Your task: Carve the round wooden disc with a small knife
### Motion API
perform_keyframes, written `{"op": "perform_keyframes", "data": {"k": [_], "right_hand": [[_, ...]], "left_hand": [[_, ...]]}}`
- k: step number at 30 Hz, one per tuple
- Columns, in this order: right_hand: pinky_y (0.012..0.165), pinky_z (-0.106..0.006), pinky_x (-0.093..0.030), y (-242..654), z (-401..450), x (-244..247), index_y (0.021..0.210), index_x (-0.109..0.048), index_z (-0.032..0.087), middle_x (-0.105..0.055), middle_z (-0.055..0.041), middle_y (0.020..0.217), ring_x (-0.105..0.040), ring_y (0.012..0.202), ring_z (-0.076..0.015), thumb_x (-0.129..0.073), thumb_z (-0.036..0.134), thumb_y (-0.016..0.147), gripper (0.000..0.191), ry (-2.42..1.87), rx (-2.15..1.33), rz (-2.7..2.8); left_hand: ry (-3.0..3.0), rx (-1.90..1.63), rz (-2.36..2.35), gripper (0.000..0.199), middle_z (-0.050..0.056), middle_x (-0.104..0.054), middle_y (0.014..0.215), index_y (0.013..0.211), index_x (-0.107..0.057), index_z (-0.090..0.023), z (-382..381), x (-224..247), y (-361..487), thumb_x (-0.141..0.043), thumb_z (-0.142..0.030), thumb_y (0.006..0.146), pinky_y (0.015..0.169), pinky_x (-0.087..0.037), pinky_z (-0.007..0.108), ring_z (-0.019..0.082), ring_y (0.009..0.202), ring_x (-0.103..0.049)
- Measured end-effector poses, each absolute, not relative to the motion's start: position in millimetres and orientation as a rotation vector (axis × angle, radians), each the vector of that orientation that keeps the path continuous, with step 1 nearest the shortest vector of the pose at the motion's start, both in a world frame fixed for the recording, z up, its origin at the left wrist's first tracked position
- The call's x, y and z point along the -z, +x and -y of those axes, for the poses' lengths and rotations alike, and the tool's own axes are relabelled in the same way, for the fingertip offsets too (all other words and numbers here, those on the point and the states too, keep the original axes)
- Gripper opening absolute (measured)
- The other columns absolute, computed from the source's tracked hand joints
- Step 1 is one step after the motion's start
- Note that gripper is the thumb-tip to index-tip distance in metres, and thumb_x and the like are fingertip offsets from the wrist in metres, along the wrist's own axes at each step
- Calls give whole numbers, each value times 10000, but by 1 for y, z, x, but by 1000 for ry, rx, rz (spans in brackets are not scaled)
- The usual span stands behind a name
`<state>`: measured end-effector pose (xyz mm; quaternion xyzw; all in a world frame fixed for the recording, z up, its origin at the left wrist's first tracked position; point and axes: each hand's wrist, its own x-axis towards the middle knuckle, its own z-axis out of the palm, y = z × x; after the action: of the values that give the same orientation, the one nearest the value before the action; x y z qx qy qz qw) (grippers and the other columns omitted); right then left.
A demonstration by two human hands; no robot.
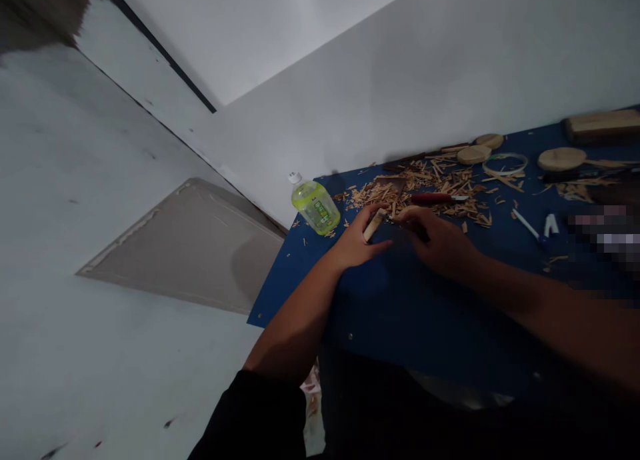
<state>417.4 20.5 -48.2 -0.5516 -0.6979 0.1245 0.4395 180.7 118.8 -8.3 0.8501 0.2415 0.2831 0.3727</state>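
Note:
My left hand (356, 241) is closed around a small block of pale wood (374, 226), its thumb stretched along the near side. Close on the right, my right hand (434, 239) has its fingers curled near the block's end. A small dark tip shows between the two hands, but what my right fingers hold is mostly hidden and too small to name. Just beyond the hands lies a knife with a red handle (430, 198), its short blade pointing right. Wood shavings (385, 195) are heaped around it.
A bottle of yellow-green liquid (316, 208) stands at the left of the blue table (300, 290). Rightward lie round wooden discs (561, 159), a roll of tape (505, 165), a white pen (527, 223) and a wooden block (603, 125). A white wall (425, 80) rises behind.

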Motion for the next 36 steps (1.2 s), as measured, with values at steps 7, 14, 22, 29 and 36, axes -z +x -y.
{"op": "perform_keyframes", "data": {"k": [7,14,22,29,36], "right_hand": [[741,-356,-528,417,-17,46,1298,-720,284,-835,-65,1077,-798,899,-284,-655,332,1043,267,-1305,-206,1844],[773,-368,-572,419,-20,44,1326,-740,291,-849,-74,1170,-815,945,-288,-623,327,1068,286,-1331,-212,1736],[824,-378,-587,419,-17,41,1327,-752,293,-843,-77,1251,-819,1051,-301,-632,315,1069,285,-1277,-149,1823],[879,-412,-614,419,-22,41,1312,-779,303,-861,-64,1200,-825,1036,-305,-639,363,1080,277,-1320,-220,1679],[727,-363,-551,410,-13,38,1427,-783,329,-884,-59,1130,-828,897,-292,-547,489,1134,409,-1418,-137,1902]], "left_hand": [[2150,-750,-566,830,179,-576,1627,1608,-476,-247,-122,11,181,-837,-276,860,1314,-439,595,396,1545,-563],[2252,-775,-627,777,177,-581,1638,1598,-504,-246,-118,8,181,-815,-267,886,1327,-430,584,390,1553,-554],[2326,-786,-660,720,184,-610,1573,1570,-518,-230,-118,10,179,-795,-279,907,1279,-472,571,365,1479,-603],[1829,-904,-647,717,135,-711,1435,1412,-691,-272,-123,10,184,-924,-610,824,1047,-606,489,326,1213,-727],[965,-907,-548,878,156,-817,1099,1285,-772,-148,-133,-1,176,-389,-890,1014,706,-636,378,243,791,-752]]}}
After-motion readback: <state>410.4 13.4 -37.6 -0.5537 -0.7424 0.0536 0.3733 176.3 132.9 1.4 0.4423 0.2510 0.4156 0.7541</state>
